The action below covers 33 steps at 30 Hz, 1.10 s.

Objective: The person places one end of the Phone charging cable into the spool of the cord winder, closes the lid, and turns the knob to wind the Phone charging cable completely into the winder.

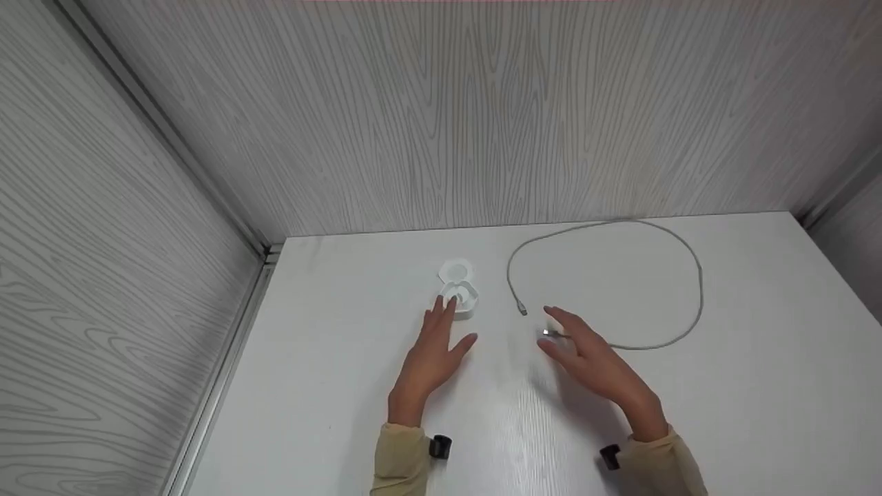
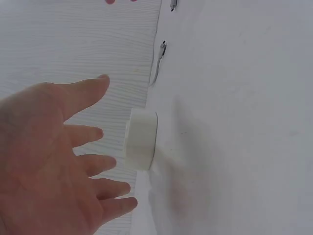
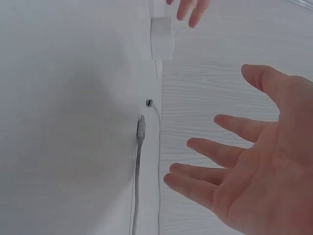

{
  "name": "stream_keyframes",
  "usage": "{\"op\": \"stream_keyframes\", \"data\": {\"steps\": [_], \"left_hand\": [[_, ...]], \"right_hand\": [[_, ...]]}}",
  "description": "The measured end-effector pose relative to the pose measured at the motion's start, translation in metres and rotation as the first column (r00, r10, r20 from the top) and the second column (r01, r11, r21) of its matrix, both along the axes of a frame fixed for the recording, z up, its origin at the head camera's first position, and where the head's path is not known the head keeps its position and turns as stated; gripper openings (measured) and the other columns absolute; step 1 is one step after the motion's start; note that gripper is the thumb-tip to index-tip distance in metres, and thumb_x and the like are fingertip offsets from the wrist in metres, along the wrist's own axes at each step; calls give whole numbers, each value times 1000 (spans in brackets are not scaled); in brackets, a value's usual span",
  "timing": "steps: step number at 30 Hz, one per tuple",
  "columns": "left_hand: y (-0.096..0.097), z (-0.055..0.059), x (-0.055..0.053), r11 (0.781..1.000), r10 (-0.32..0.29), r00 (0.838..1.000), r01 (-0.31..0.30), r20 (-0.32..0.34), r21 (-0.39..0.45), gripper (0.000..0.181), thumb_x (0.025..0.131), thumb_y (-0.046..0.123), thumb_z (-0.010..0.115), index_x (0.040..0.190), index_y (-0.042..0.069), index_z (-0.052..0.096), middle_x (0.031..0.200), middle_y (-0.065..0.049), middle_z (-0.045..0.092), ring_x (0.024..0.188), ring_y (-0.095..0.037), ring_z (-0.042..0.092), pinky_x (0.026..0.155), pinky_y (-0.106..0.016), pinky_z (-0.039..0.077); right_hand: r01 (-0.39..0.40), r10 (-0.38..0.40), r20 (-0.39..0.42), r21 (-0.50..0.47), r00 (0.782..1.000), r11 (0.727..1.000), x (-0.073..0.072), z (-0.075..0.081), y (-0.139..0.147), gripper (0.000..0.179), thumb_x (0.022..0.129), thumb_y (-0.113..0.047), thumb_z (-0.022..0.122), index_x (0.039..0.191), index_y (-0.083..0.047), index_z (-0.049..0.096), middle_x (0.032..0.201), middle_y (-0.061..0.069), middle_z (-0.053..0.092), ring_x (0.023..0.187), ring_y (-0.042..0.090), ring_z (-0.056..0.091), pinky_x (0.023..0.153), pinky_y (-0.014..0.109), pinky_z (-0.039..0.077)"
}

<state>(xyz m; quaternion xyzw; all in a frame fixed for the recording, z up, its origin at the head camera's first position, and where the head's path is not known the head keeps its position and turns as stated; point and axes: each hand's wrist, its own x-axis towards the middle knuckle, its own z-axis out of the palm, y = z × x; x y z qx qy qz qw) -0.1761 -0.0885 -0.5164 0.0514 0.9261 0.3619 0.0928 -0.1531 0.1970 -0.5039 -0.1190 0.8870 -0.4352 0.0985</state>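
Note:
A small white case (image 1: pixel 466 312) with its round-centred lid (image 1: pixel 455 269) flipped back lies on the table. My left hand (image 1: pixel 428 362) hovers beside it, fingers spread, and its fingertips overlap the case in the head view. In the left wrist view the palm faces the side of the case (image 2: pixel 142 139), with space between. A pale grey USB cable (image 1: pixel 701 275) lies in a wide loop on the right. My right hand (image 1: pixel 599 365) is held over one plug (image 1: pixel 549 333) of it, fingers extended and holding nothing. The other plug (image 1: pixel 521 309) points toward me, between the hands.
The white table (image 1: pixel 331 386) meets a wood-grain panel (image 1: pixel 468 124) at the back. Another panel (image 1: pixel 103 241) with a metal rail stands on the left. Both sleeves carry a black wrist device (image 1: pixel 440 447).

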Motion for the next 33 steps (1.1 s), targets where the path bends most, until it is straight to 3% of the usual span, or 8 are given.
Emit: {"op": "stream_keyframes", "data": {"steps": [3,8,15,23,33], "left_hand": [[-4,5,-7,999,14,999,-16,30,49,82,106,48,60,171,20,18,181,-6,6,168,-35,6,132,-58,18],[-9,8,-24,995,16,999,-19,33,96,86,104,46,63,171,20,15,180,-8,7,167,-33,10,133,-55,18],[-13,-2,-40,974,126,992,-130,32,186,90,101,34,71,170,10,19,176,-14,24,163,-36,26,132,-54,24],[-15,-11,-50,962,114,992,-122,49,245,90,99,32,74,169,11,21,175,-14,28,157,-39,38,128,-53,33],[-17,-17,-48,975,75,994,-91,85,202,90,100,26,72,169,7,18,177,-14,23,165,-32,22,133,-48,22]], "right_hand": [[15,-13,45,-59,999,998,-10,1,-11,72,107,-50,56,165,-13,35,171,15,35,158,43,35,125,63,32],[54,-49,47,-110,998,992,-31,3,-30,64,107,-36,63,160,-8,43,162,19,49,145,44,53,119,58,44],[101,-91,58,-191,994,976,-57,-5,-56,58,103,-27,67,154,-4,51,149,21,62,133,40,65,109,53,54],[93,-63,123,-250,990,964,-74,-18,-72,64,102,-25,69,158,-8,45,155,20,57,136,40,63,111,56,52],[-12,108,231,-383,967,924,-85,-39,-92,79,103,-21,66,168,-7,24,174,18,27,158,41,35,126,60,32]]}}
